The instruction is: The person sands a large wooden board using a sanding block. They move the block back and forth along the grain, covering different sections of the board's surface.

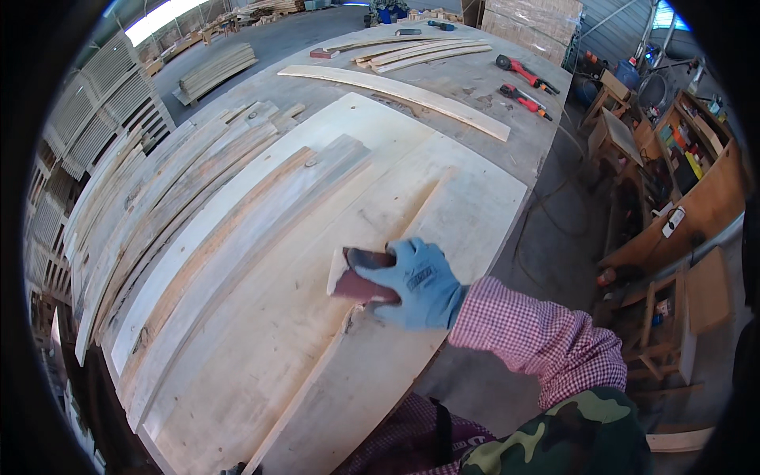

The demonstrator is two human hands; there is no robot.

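Observation:
My right hand [419,283], in a blue work glove with dark fingertips, is closed around a dark red sanding block [354,286] with a pale end. The block rests at the edge of a pale wooden plank [360,372] that runs from the lower edge away from me. Beneath lies a large light wooden panel [277,317]. At the lower edge, by the plank's near end, a small dark bit of my left hand [234,469] shows; its fingers are mostly hidden.
Several planks [182,166] lie side by side on the left. Beyond the panel are a curved plank [404,95], thin strips [427,54], another red block [323,53] and two red-and-black power tools [526,73] [524,101]. A wooden shelf [673,190] with tools stands at right.

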